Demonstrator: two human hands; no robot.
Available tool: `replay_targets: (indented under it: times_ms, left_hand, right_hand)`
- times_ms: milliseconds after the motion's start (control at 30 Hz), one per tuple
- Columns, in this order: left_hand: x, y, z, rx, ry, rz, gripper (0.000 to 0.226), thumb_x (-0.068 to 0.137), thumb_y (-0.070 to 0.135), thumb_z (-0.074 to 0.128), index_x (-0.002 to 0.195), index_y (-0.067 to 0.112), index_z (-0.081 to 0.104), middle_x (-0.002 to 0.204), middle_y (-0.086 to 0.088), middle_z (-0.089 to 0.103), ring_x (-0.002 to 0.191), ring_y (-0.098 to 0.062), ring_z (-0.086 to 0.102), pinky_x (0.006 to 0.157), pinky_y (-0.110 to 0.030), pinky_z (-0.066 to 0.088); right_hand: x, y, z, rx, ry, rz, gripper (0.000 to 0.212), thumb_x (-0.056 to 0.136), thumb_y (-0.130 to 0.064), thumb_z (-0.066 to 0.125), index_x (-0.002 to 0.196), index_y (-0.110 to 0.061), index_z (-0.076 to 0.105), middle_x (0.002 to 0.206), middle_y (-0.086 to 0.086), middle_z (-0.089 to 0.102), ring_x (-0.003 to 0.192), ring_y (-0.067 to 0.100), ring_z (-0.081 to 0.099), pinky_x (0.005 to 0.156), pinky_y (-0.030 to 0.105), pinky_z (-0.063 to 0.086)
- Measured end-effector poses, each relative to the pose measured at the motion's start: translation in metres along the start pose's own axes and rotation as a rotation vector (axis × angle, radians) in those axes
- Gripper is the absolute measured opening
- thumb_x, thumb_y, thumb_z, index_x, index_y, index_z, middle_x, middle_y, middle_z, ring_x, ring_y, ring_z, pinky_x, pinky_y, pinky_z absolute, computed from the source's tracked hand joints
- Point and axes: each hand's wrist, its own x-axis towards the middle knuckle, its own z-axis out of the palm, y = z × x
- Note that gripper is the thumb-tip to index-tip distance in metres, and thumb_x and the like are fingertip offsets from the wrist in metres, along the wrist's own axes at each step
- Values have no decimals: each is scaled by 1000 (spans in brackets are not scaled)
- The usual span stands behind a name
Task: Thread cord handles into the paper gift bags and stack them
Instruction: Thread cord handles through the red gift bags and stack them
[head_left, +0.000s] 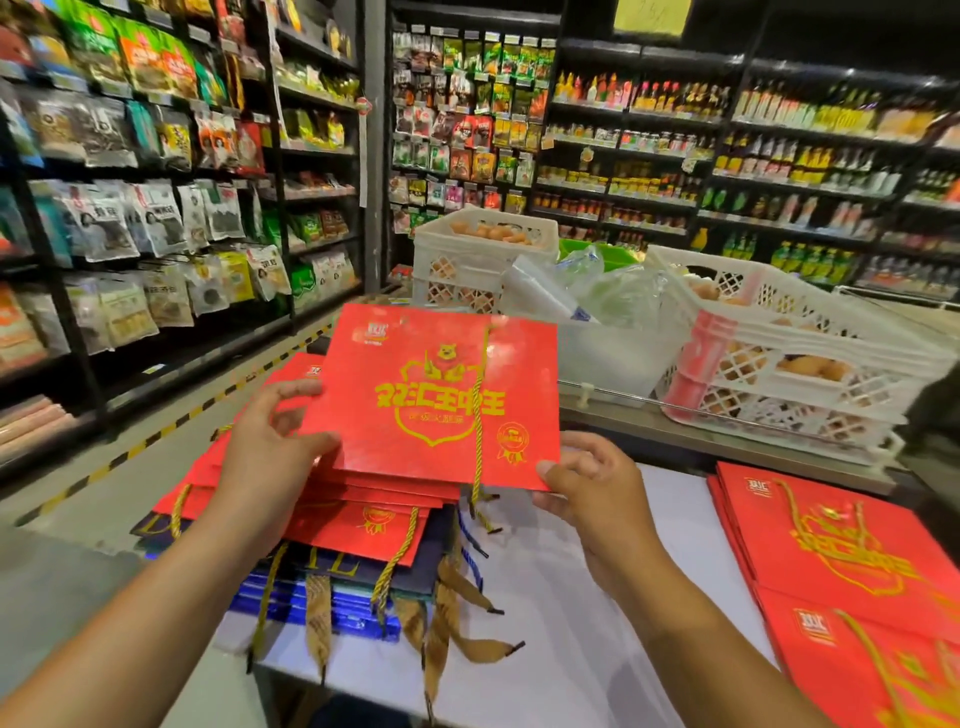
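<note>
1. Along the left edge of the frame, dark store shelves (156, 171) carry hanging packets of snacks.
2. Left of centre, low in the frame, a stack of flat gift bags (332, 540) lies on a white table (561, 597); red bags lie on top, dark blue ones beneath, with gold cords and ribbon handles trailing off the near edge.
3. Just above that stack, the left hand (270, 452) grips the lower left corner of a red gift bag (441, 395), thumb on its printed face, fingers curled beneath.
4. At the centre, this bag is held flat and slightly tilted, above the stack; it bears a gold shield print.
5. A gold cord handle (480, 415) runs down the bag's face and hangs past its near edge.
6. Right of centre, the right hand (592, 493) pinches the bag's lower right corner, thumb on top.
7. Behind it, upper centre and right, white lattice crates (779, 332) hold eggs, with clear plastic bags between them.
8. At the lower right, more red bags (841, 582) with gold cords lie on the table, well apart from the left stack.
</note>
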Motion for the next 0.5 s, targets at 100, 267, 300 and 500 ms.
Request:
replay_targets:
  times_ms: [100, 267, 300, 500]
  left_hand:
    - [-1, 2, 0, -186, -26, -70, 64, 85, -16, 68, 120, 37, 65, 119, -23, 72, 89, -37, 70, 79, -44, 56]
    - [-10, 23, 17, -234, -160, 3, 62, 91, -18, 61, 136, 25, 56, 112, -11, 78, 91, -30, 74, 71, -36, 61]
    - [-13, 29, 23, -241, -173, 23, 57, 92, -16, 61, 133, 23, 57, 112, -10, 78, 91, -28, 76, 68, -34, 62]
    - [-31, 54, 50, -303, -265, 78, 40, 93, -7, 62, 129, 9, 57, 84, 0, 74, 81, -19, 72, 66, -36, 60]
  right_hand:
    - [-1, 1, -4, 57, -53, 72, 24, 96, 0, 67, 119, -8, 66, 103, 14, 79, 96, 34, 77, 71, 35, 61]
    - [0, -8, -20, 98, -2, -44, 28, 97, 5, 62, 120, -11, 63, 105, 17, 77, 89, 31, 76, 64, 36, 60]
    - [2, -13, -23, 96, 12, -75, 29, 97, 5, 62, 120, -12, 63, 103, 16, 76, 85, 28, 75, 61, 34, 59]
    - [3, -42, -85, 42, 79, -159, 34, 102, 5, 53, 119, -18, 71, 104, 6, 78, 75, 15, 66, 55, 28, 47]
